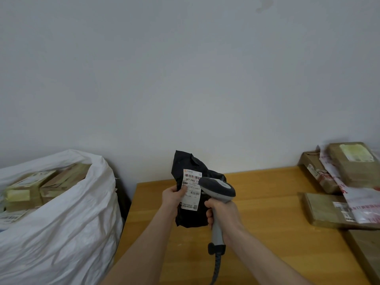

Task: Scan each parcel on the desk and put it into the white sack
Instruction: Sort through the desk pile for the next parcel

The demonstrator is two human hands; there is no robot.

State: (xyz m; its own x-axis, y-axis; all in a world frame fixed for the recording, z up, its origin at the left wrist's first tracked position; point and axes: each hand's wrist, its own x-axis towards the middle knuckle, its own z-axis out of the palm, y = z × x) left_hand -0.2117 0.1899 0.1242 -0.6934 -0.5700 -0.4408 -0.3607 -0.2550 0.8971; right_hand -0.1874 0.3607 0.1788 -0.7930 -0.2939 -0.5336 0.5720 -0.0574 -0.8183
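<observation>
My left hand grips a black plastic parcel upright above the wooden desk, thumb on its white shipping label. My right hand holds the grey handle of a barcode scanner, whose dark head sits right in front of the label and covers part of the parcel's right side. The white sack stands to the left of the desk, open at the top, with several brown cardboard parcels inside.
Brown cardboard boxes and a white-and-red plastic mailer are piled at the desk's right end. Another flat box lies in front of them. The scanner's coiled cable hangs down toward me. A plain wall is behind.
</observation>
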